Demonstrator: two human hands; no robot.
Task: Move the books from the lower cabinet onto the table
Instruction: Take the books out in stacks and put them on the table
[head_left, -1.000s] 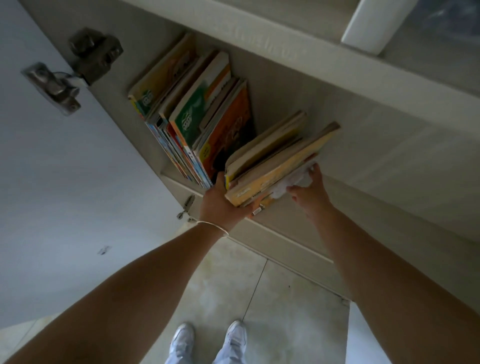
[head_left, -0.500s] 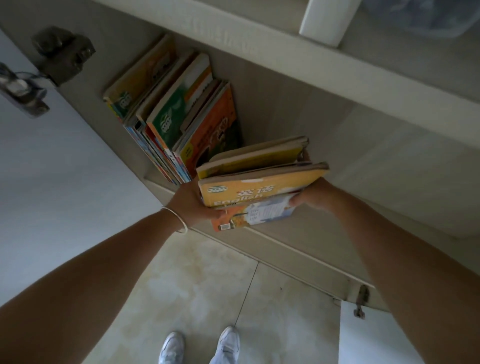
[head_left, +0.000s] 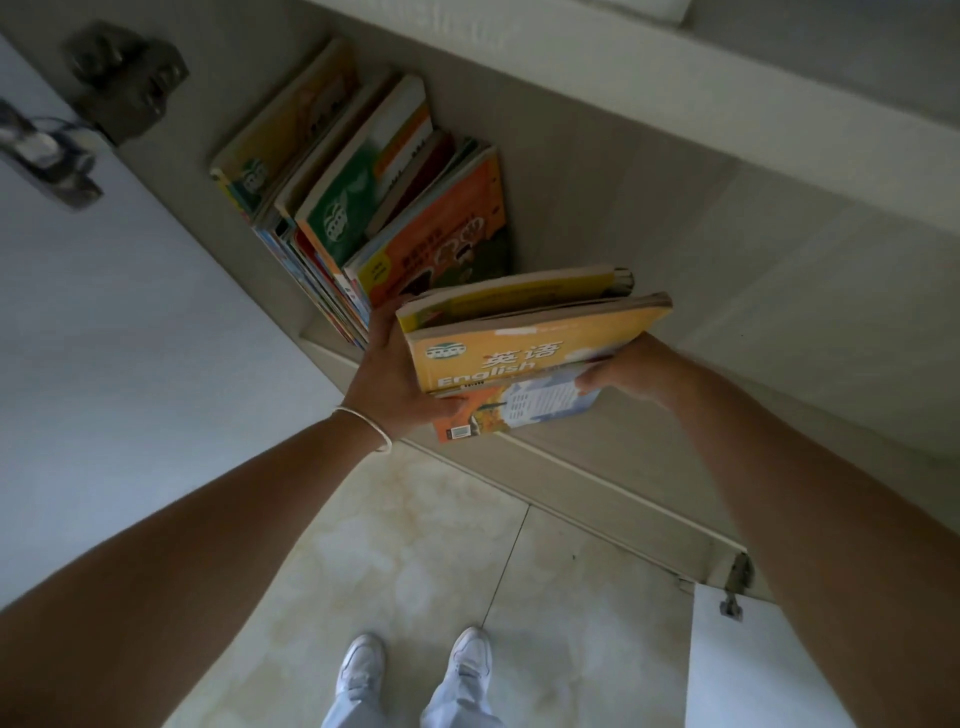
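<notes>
A small stack of books (head_left: 524, 348), topped by a yellow English textbook, is held level at the front edge of the lower cabinet. My left hand (head_left: 395, 374) grips the stack's left end, with the thumb under a lower orange-and-blue book. My right hand (head_left: 623, 371) grips the right end, fingers curled round the edge. A row of several other books (head_left: 374, 208) leans against the cabinet's left wall inside; the orange-covered one is the nearest.
The left cabinet door (head_left: 130, 322) stands open beside my left arm, its metal hinge (head_left: 124, 78) at the top. The right door (head_left: 763, 670) is open at lower right. The cabinet's bottom rail (head_left: 571, 467) lies below the stack. My white shoes (head_left: 415, 662) stand on the tiled floor.
The stack has been tipped from leaning to flat and pulled out toward the cabinet's front edge. Both hands have kept their hold on its ends.
</notes>
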